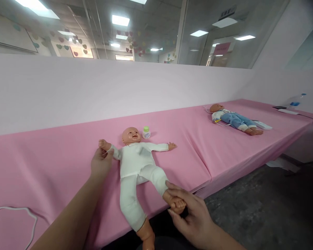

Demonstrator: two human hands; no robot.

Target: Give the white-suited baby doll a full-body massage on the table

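A baby doll [138, 159] in a white long-sleeved top and white leggings lies on its back on the pink-covered table [187, 166], arms spread, one foot over the front edge. My left hand [102, 162] is closed around the doll's wrist and sleeve cuff at the left. With fingers curled about the doll's lower leg and foot at the right, my right hand [189, 211] holds that leg up a little. A small white jar with a green lid [146, 132] stands beside the doll's head.
Farther right on the table lies a second doll [236, 119] in blue trousers, with thin tubes around it. A white cable [28, 211] curves at the lower left. A bottle [297, 100] stands at the far right. A wall with windows rises behind the table.
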